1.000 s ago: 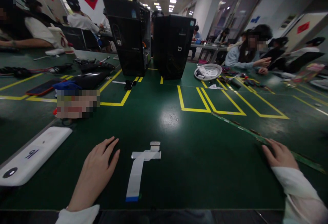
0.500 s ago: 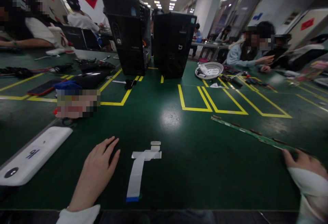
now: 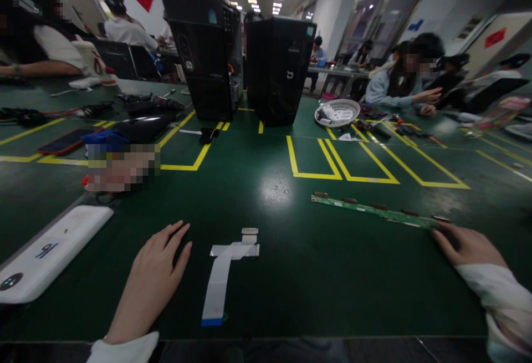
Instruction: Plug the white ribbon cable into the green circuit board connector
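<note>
A long, narrow green circuit board (image 3: 374,210) with several connectors along its edge reaches leftward from my right hand (image 3: 469,244), whose thumb and fingers grip its right end. Flat on the green table (image 3: 299,274), my left hand (image 3: 160,269) rests with fingers stretched and holds nothing. Just right of it lies a white flat ribbon cable (image 3: 216,288), folded near the top, with a connector at its upper end and a blue strip at its lower end. The left hand does not touch the cable.
A white phone (image 3: 54,255) lies at the left. Two black computer towers (image 3: 274,69) stand at the back. A white basket (image 3: 336,113) holds small parts, near yellow tape outlines (image 3: 318,176). Cables (image 3: 141,102) lie back left. Other people (image 3: 399,83) sit around.
My right hand has moved left with the circuit board, which now lies closer to the middle of the table. My left hand and the ribbon cable have stayed in place.
</note>
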{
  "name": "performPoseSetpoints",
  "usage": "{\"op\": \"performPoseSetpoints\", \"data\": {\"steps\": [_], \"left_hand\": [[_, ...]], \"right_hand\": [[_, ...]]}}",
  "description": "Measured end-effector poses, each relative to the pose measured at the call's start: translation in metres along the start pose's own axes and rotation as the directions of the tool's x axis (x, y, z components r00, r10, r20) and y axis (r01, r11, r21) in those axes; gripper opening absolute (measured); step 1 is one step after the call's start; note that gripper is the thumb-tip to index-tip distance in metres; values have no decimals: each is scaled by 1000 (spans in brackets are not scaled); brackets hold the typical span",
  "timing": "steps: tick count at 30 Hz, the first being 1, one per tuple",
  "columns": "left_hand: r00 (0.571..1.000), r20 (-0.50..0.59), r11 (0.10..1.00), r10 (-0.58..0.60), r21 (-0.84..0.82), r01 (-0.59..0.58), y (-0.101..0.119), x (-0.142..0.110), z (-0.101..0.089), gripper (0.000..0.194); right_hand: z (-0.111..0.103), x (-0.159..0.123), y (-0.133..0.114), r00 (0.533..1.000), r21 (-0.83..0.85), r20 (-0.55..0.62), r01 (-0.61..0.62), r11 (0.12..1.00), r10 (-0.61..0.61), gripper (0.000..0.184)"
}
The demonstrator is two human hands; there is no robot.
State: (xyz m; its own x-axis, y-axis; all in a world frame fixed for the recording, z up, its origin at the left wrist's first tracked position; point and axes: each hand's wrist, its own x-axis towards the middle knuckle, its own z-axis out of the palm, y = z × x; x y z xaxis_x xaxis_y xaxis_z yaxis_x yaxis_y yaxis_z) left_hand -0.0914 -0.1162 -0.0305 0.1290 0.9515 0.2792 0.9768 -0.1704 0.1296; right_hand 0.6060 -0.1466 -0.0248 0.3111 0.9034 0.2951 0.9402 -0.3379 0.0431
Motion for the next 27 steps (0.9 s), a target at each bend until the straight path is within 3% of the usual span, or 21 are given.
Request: {"op": "performPoseSetpoints", "data": {"steps": [6,12,22,25,27], "left_hand": [[1000,7,1000,2,4,-2,0,1,-1,59],[1000,-15,1000,6,-2,-6,2,2,-3,60],[1000,-14,1000,16,3,-16,-1,2,-1,60],[1000,-14,1000,17,-3,-17,0,2,-2,60],[1000,-8,1000,12,-3,-12,0,2,-1,60]], "right_hand": [[-10,1,-59,957,223,36,275,935,-289,50],[-3,10,-130,784,331,-141,613,718,-604,50],[-6,15,-251,553,399,-262,808,433,-791,45],[-9,10,-279,528,399,-278,823,404,-803,44],[-11,6,-293,537,382,-274,822,422,-798,44]]}}
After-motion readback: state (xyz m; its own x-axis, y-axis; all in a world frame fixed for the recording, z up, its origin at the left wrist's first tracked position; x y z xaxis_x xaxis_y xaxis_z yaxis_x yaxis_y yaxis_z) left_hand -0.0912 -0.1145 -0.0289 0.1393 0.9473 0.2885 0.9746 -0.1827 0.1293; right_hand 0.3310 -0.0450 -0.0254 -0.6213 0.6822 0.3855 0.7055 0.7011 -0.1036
